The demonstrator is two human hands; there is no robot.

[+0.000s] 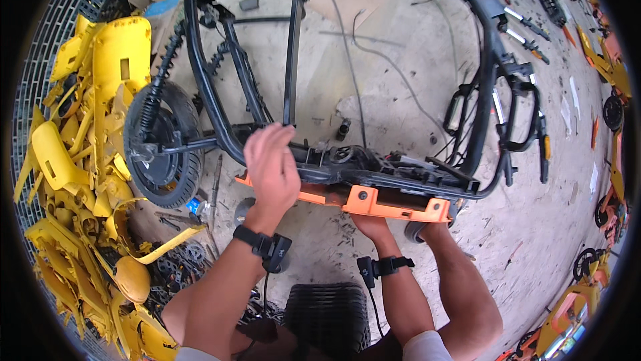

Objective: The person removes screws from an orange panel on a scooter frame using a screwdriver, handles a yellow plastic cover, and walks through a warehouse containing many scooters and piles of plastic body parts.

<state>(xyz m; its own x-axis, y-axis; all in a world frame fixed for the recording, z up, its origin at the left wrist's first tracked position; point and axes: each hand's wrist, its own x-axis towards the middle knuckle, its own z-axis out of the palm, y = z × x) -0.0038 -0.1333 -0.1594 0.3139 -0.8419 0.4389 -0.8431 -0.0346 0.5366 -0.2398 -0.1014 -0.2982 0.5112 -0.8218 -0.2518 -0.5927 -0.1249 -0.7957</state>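
A black scooter frame [207, 94] of bent tubes lies across the floor in front of me, with a wheel [160, 147] and a coil spring [160, 81] at its left end. An orange plastic panel [400, 206] runs along the near side of its low middle section. My left hand [272, 164] rests over the frame tube near the panel's left part, its fingers stretched out and nothing seen in them. From below, my right hand [371, 226] reaches under the panel; its fingers are hidden there. A black strap with a small device sits on each wrist.
Yellow plastic body panels [123, 47] are heaped at the left. A black ribbed crate [327, 314] stands between my legs. Loose cables [387, 57] and small dark parts lie on the concrete floor [527, 221]. More orange scooter parts [567, 314] line the right side.
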